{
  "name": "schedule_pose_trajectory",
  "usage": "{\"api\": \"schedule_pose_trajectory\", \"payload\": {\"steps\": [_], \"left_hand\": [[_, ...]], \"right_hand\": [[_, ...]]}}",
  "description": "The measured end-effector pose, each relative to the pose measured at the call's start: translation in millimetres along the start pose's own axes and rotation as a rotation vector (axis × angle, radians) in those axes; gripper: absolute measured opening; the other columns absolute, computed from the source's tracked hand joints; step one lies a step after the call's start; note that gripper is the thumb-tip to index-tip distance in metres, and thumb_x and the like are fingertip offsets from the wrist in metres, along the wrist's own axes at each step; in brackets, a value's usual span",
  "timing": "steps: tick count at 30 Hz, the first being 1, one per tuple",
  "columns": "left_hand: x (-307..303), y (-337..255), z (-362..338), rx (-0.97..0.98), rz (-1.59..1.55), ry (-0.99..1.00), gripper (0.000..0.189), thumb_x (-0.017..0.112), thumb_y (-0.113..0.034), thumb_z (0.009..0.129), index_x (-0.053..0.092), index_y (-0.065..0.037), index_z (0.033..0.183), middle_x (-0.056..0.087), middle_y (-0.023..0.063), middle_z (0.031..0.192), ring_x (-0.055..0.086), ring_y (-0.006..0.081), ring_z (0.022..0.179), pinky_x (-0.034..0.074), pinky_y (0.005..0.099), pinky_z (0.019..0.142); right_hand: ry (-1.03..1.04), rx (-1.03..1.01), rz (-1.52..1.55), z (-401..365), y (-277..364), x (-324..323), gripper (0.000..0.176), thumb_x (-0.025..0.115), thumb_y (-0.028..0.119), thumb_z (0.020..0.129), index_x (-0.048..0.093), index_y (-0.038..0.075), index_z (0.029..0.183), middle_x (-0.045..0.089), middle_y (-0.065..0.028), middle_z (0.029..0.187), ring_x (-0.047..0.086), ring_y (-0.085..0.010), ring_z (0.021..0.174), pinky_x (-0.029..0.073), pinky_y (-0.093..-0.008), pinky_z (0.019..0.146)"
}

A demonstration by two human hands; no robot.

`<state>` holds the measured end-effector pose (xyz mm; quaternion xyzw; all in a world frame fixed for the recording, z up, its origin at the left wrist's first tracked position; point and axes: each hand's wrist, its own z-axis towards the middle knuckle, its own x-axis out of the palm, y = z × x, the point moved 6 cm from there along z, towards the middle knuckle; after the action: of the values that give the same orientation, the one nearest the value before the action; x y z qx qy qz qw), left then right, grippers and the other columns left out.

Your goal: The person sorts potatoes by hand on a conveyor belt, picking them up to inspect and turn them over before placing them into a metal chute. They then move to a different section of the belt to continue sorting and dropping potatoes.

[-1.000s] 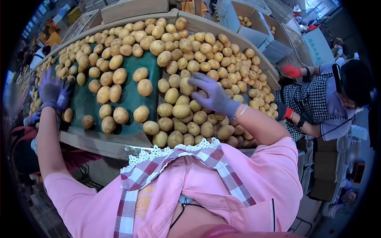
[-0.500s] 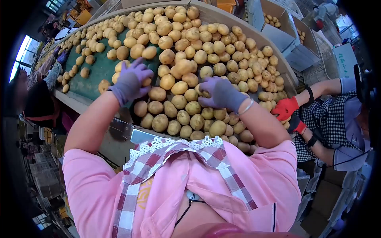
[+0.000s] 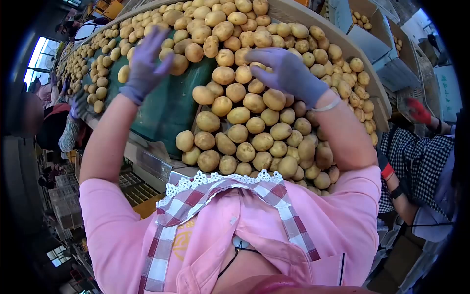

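Yellow-brown potatoes [image 3: 245, 117] lie piled on a green conveyor belt [image 3: 166, 108] in front of me. My left hand [image 3: 146, 62], in a purple glove, hovers with fingers spread over the potatoes at the far left of the belt and holds nothing. My right hand [image 3: 290, 73], also in a purple glove, lies palm down on the heap to the right. Its fingertips rest on a potato [image 3: 243, 73], and I see no grip on it. My pink apron fills the lower part of the view.
The belt's wooden far rim [image 3: 342, 36] curves behind the heap, with cardboard boxes [image 3: 367, 36] of potatoes beyond it. A co-worker in a checked shirt [image 3: 426, 157] with a red glove [image 3: 418, 110] stands at my right. Another person's gloved hand [image 3: 77, 104] works at the left.
Both my hands have reached farther up the belt. The left hand has lifted off the potatoes it was on and spread its fingers. The view has shifted, and the co-worker's red glove pulled back.
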<state>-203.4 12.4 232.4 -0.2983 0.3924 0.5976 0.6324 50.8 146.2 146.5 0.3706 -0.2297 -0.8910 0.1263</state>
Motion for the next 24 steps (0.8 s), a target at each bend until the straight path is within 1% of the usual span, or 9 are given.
{"api": "schedule_pose_trajectory", "payload": {"steps": [3, 6, 9, 11, 12, 13, 15, 19, 24], "left_hand": [[70, -103, 19, 0.286, -0.082, 0.308, 0.072, 0.070, -0.040, 0.083, 0.045, -0.018, 0.147, 0.043, 0.0121, 0.152, 0.041, 0.0344, 0.139, 0.029, 0.0608, 0.111], [97, -81, 8, 0.277, 0.181, 0.408, 0.081, 0.073, -0.052, 0.076, 0.045, -0.024, 0.147, 0.041, 0.0070, 0.153, 0.037, 0.0318, 0.142, 0.025, 0.0683, 0.109], [84, -15, -5, -0.077, 0.145, 0.459, 0.077, 0.072, -0.055, 0.076, 0.049, -0.024, 0.143, 0.043, 0.0130, 0.150, 0.038, 0.0319, 0.141, 0.024, 0.0683, 0.110], [82, 63, -44, -0.271, 0.390, 0.580, 0.059, 0.066, -0.053, 0.084, 0.056, -0.025, 0.135, 0.050, 0.0107, 0.143, 0.048, 0.0321, 0.130, 0.030, 0.0678, 0.105], [53, 71, -50, -0.363, 0.334, 0.610, 0.053, 0.066, -0.047, 0.086, 0.061, -0.020, 0.131, 0.054, 0.0097, 0.140, 0.052, 0.0335, 0.126, 0.036, 0.0580, 0.107], [73, 141, -69, -0.423, -0.212, 0.558, 0.043, 0.065, -0.036, 0.091, 0.064, -0.013, 0.127, 0.053, 0.0136, 0.141, 0.049, 0.0344, 0.131, 0.040, 0.0445, 0.109], [65, 159, -89, -0.347, -0.298, 0.316, 0.035, 0.062, -0.027, 0.095, 0.065, -0.008, 0.125, 0.051, 0.0190, 0.143, 0.047, 0.0354, 0.134, 0.040, 0.0350, 0.110], [59, 89, -53, -0.186, -0.205, 0.287, 0.032, 0.063, -0.023, 0.094, 0.065, -0.006, 0.121, 0.051, 0.0228, 0.140, 0.048, 0.0371, 0.132, 0.041, 0.0389, 0.108], [59, 49, -13, -0.075, 0.098, 0.079, 0.060, 0.066, -0.028, 0.088, 0.047, -0.009, 0.141, 0.046, 0.0221, 0.145, 0.048, 0.0393, 0.130, 0.039, 0.0473, 0.108]], "right_hand": [[0.073, -0.026, -0.304, 30, -38, 89, 0.046, 0.068, 0.042, 0.086, 0.064, 0.014, 0.122, 0.063, -0.0083, 0.124, 0.062, -0.0289, 0.111, 0.046, -0.0447, 0.097], [0.159, 0.125, -0.290, 26, -32, 102, 0.056, 0.068, 0.050, 0.084, 0.060, 0.016, 0.128, 0.057, -0.0072, 0.134, 0.055, -0.0296, 0.122, 0.037, -0.0485, 0.105], [0.269, 0.124, -0.118, 5, -20, 69, 0.064, 0.071, 0.051, 0.081, 0.056, 0.017, 0.134, 0.056, -0.0124, 0.132, 0.050, -0.0303, 0.128, 0.047, -0.0505, 0.097], [0.259, 0.022, -0.345, -24, -4, 62, 0.068, 0.072, 0.049, 0.078, 0.055, 0.018, 0.135, 0.055, -0.0148, 0.131, 0.050, -0.0332, 0.129, 0.051, -0.0509, 0.091], [0.342, 0.019, -0.388, -39, 13, 52, 0.065, 0.075, 0.045, 0.077, 0.058, 0.019, 0.134, 0.052, -0.0208, 0.138, 0.050, -0.0401, 0.129, 0.051, -0.0459, 0.093], [0.329, -0.021, -0.521, -61, 24, 50, 0.058, 0.073, 0.042, 0.078, 0.061, 0.019, 0.130, 0.052, -0.0220, 0.137, 0.053, -0.0395, 0.125, 0.051, -0.0471, 0.091], [0.293, 0.107, -0.392, -96, 36, 39, 0.052, 0.071, 0.038, 0.080, 0.063, 0.019, 0.127, 0.056, -0.0211, 0.132, 0.058, -0.0407, 0.114, 0.052, -0.0493, 0.088], [0.322, 0.305, -0.467, -151, 65, -9, 0.048, 0.070, 0.034, 0.081, 0.062, 0.017, 0.125, 0.059, -0.0196, 0.126, 0.061, -0.0376, 0.108, 0.052, -0.0477, 0.082], [0.394, 0.659, -0.263, -224, 34, -45, 0.031, 0.070, 0.038, 0.081, 0.070, 0.012, 0.098, 0.067, -0.0145, 0.099, 0.066, -0.0332, 0.087, 0.053, -0.0435, 0.070]]}}
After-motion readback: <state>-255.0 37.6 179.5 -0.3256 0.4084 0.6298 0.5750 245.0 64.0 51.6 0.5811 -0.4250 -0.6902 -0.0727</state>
